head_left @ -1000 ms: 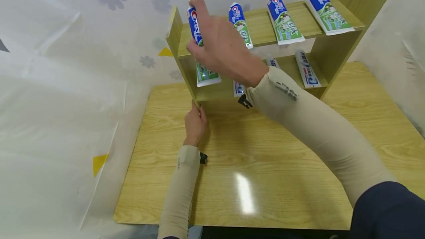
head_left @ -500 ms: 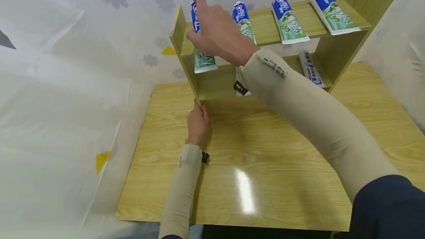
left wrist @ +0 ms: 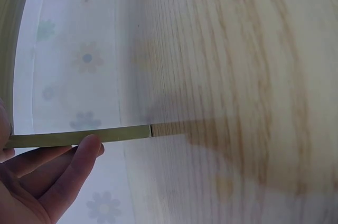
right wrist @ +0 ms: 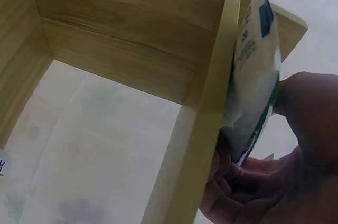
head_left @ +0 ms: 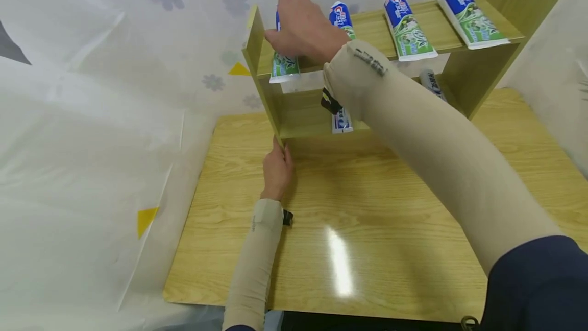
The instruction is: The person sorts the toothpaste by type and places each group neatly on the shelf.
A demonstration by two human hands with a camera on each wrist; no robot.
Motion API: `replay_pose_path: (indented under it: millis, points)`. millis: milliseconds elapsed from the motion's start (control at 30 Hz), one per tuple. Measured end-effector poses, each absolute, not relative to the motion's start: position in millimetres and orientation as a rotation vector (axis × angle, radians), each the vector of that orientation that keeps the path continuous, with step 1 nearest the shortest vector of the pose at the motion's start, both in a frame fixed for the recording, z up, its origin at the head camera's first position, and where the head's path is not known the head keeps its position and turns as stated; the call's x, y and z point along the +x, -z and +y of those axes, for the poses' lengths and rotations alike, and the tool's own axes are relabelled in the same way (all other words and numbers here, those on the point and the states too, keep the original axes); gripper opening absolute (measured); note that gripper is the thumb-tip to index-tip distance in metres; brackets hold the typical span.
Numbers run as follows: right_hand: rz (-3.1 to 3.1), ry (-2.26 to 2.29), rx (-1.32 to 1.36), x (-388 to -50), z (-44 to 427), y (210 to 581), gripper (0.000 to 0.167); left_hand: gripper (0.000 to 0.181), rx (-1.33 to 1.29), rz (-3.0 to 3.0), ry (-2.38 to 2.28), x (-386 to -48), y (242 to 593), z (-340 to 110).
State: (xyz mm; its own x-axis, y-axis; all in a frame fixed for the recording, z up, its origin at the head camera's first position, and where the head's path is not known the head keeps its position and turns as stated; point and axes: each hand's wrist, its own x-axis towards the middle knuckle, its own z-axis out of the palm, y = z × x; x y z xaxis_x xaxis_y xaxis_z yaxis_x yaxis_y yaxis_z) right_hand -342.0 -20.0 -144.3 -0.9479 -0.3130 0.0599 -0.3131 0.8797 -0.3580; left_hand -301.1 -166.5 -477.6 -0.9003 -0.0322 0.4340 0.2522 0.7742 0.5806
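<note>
My right hand point(head_left: 307, 29) holds a blue-and-green toothpaste tube point(head_left: 285, 69) at the left end of the top board of a small wooden shelf point(head_left: 300, 109). The right wrist view shows the tube point(right wrist: 256, 71) lying along the shelf board point(right wrist: 193, 145), with the thumb on one side and curled fingers on the other. Most of the tube is hidden by the hand in the head view. Low on the shelf's left side panel point(left wrist: 79, 137), my left hand point(head_left: 277, 171) grips the board between thumb and fingers.
More blue-and-green tubes, the nearest a toothpaste tube point(head_left: 342, 18), lie along the top board. White tubes, one a toothpaste tube point(head_left: 432, 85) at the right, lie on the lower level. The shelf stands on a wooden table point(head_left: 367, 239) before a flowered sheet point(head_left: 161, 55).
My right hand has moved the toothpaste tube back and down, from in front of the shelf onto the top board's left end. My left hand keeps its grip on the side panel.
</note>
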Motion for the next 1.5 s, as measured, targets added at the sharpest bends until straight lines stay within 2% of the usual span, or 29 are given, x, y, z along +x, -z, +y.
replay_pose_path:
  millis: [200,367,633,900,1033,1300,1400,1500]
  points:
    - [-3.087,-0.563,0.506,-350.1,-21.9,145.4,0.068,0.028,-0.160,-2.530,0.932,-300.1,477.9,-166.3]
    - [-3.101,-0.544,0.468,-355.8,-26.0,146.7,0.067,0.030,-0.151,-2.541,0.919,-298.1,478.8,-166.9]
    - [-3.149,-0.515,0.442,-359.8,-29.6,148.6,0.070,0.029,-0.168,-2.539,0.916,-294.7,481.1,-167.1]
    - [-3.230,-0.449,0.456,-358.7,-30.3,147.3,0.082,0.033,-0.157,-2.547,0.904,-296.2,479.5,-167.9]
    - [-3.249,-0.444,0.456,-359.2,-26.6,148.6,0.081,0.032,-0.171,-2.547,0.907,-297.9,480.2,-167.1]
    - [-3.154,-0.544,0.444,-363.8,-14.2,158.3,0.080,0.037,-0.207,-2.537,0.896,-330.1,511.0,-172.1]
    - [-3.098,-0.657,0.427,-359.4,-8.9,160.6,0.084,0.036,-0.226,-2.573,0.875,-324.3,494.5,-169.3]
    - [-3.012,-0.732,0.424,-350.0,-2.8,164.1,0.085,0.047,-0.230,-2.698,0.867,-319.4,482.1,-172.3]
